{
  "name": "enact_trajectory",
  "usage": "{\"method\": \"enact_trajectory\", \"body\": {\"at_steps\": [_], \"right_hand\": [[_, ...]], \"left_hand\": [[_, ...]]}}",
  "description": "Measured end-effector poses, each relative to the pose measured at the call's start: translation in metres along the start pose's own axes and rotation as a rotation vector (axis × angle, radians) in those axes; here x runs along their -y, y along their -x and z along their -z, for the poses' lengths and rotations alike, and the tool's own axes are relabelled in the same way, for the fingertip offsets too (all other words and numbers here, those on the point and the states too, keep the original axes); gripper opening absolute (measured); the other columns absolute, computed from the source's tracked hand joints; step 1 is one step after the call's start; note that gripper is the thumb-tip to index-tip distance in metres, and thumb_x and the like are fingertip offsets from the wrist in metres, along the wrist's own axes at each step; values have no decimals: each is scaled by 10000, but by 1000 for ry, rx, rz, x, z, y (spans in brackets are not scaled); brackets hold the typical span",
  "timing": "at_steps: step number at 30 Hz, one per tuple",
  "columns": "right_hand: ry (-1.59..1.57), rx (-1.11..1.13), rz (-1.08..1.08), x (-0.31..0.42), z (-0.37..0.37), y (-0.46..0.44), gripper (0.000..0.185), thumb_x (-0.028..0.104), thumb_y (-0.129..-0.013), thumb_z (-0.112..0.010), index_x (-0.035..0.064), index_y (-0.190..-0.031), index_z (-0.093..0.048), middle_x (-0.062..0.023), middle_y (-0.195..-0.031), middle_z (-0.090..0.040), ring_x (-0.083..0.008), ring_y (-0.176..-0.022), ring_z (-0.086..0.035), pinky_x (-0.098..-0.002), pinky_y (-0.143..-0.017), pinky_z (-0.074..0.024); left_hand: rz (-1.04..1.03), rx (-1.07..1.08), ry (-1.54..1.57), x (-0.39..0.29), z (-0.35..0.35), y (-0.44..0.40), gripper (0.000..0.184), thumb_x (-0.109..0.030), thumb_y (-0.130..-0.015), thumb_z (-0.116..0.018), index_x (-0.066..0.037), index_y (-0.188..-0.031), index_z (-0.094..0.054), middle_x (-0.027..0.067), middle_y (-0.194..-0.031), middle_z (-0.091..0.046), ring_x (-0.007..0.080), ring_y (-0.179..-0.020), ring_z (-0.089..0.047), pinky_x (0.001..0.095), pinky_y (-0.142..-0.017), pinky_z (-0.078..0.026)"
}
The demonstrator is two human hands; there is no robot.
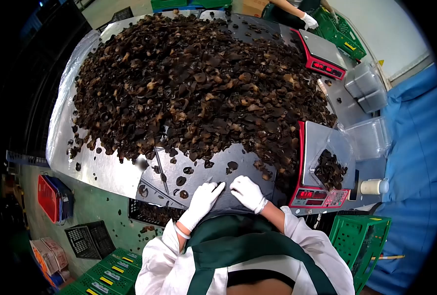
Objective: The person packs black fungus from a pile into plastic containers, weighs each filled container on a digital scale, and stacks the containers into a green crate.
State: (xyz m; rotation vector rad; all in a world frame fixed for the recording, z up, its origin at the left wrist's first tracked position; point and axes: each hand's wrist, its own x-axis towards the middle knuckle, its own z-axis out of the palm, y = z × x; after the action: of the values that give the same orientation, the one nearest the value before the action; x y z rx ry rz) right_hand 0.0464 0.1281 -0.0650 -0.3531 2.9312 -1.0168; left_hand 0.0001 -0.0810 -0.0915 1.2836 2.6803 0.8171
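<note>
A large heap of dark brown, fungus-like pieces (194, 83) covers most of the metal table (115, 178). My left hand (206, 200), in a white glove, rests near the table's front edge, its fingers bent together; what they hold, if anything, is too small to tell. Just to its right is my right hand (248, 193), also gloved, with curled fingers and nothing clear between them. The hands are apart. Loose pieces lie beyond them. At the right, a red scale (310, 194) bears a clear plastic tray with dark pieces (330, 169).
A second red scale (326, 49) stands at the back right, beside stacked clear containers (366, 87). A co-worker's gloved hand (309, 21) is near a green crate (343, 37). Green crates (358, 246) and a black crate (89, 239) stand below the table.
</note>
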Motion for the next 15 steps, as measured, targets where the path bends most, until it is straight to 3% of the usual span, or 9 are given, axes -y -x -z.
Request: {"method": "enact_trajectory", "body": {"at_steps": [2, 5, 7, 9, 13, 15], "right_hand": [[-249, -105, -133, 1, 8, -14, 118, 94, -790, -622, 78, -903, -591, -113, -890, -570, -288, -837, -595, -346, -765, -495], [-229, -153, -61, 15, 19, -47, 196, 76, -802, -599, 100, -996, -617, -98, -931, -583, -278, -855, -605, -337, -752, -503], [-120, -184, 60, 23, 9, -72, 232, 105, -826, -574, 144, -1049, -627, -74, -922, -568, -246, -860, -600, -347, -719, -508], [215, -83, 98, 25, -10, -95, 220, 132, -843, -550, 144, -1054, -609, -69, -868, -535, -244, -814, -591, -360, -685, -512], [361, 81, 155, 18, -30, -100, 232, 144, -838, -548, 152, -1061, -612, -75, -838, -511, -250, -769, -585, -359, -672, -512], [-88, 68, 82, 13, -23, -84, 247, 155, -829, -575, 157, -1073, -617, -88, -873, -553, -245, -775, -594, -349, -663, -505]], "left_hand": [[26, -8, 28, 0, 4, 3, 434, -110, -805, -590, -109, -1238, -560, 79, -1017, -560, 253, -902, -542, 350, -770, -457], [68, -39, 80, -3, 10, 3, 424, -79, -793, -584, -106, -1216, -576, 78, -982, -565, 258, -858, -548, 354, -742, -476], [99, -70, 97, -5, 11, 1, 416, -70, -787, -589, -105, -1201, -586, 77, -965, -568, 259, -838, -550, 356, -729, -484], [113, -118, 105, -5, 9, 1, 399, -52, -770, -606, -100, -1166, -606, 82, -920, -564, 271, -839, -556, 351, -717, -491], [230, -228, 241, -5, 12, 11, 339, -27, -800, -603, -77, -1134, -621, 84, -927, -598, 248, -842, -590, 319, -739, -495], [588, -340, 744, -13, 34, 22, 290, -13, -841, -553, -53, -1121, -620, 76, -986, -621, 195, -871, -597, 295, -770, -487]]}}
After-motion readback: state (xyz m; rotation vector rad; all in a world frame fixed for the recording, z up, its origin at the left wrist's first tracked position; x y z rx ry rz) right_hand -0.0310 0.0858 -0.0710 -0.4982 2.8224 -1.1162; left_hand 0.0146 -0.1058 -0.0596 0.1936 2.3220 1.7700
